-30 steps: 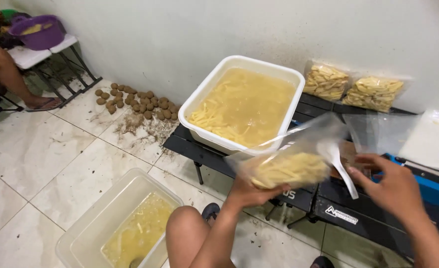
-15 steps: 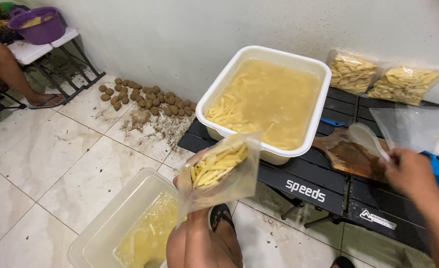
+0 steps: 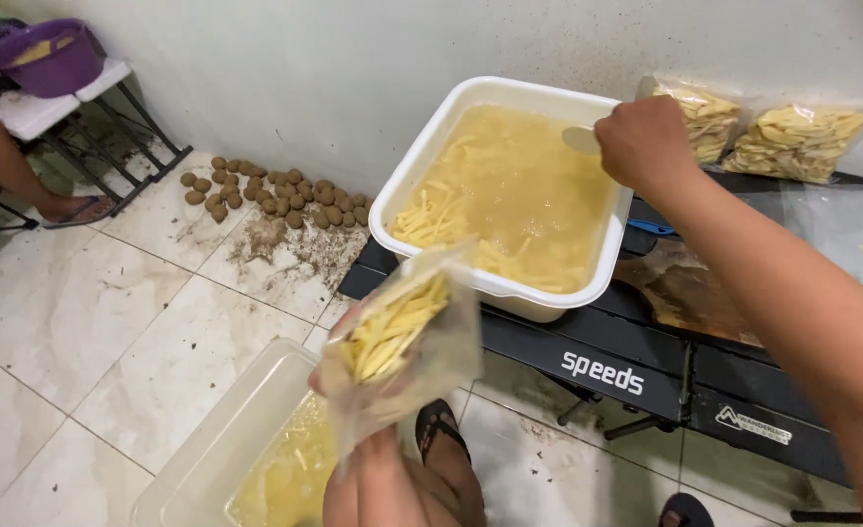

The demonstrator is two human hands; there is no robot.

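Note:
My left hand (image 3: 353, 376) holds a clear plastic bag (image 3: 402, 337) part-filled with pale yellow potato sticks, tilted over a clear tub (image 3: 207, 459) of cloudy yellow water on the floor. My right hand (image 3: 641, 141) reaches over a large white tub (image 3: 417, 171) of potato sticks in yellowish water and grips a white scoop (image 3: 580, 139) whose bowl shows just left of the fist. The white tub rests on a low black folding table (image 3: 607, 366).
Two filled bags of potato sticks (image 3: 763, 132) lean against the wall behind the table. A wooden board (image 3: 680, 293) lies on the table. Unpeeled potatoes (image 3: 275, 190) and dirt lie on the tiled floor. Another person's leg (image 3: 7, 161) and a purple basin (image 3: 46, 54) are far left.
My right hand has moved from the wooden board up over the white tub with the scoop. The bag in my left hand has tilted more upright above the floor tub.

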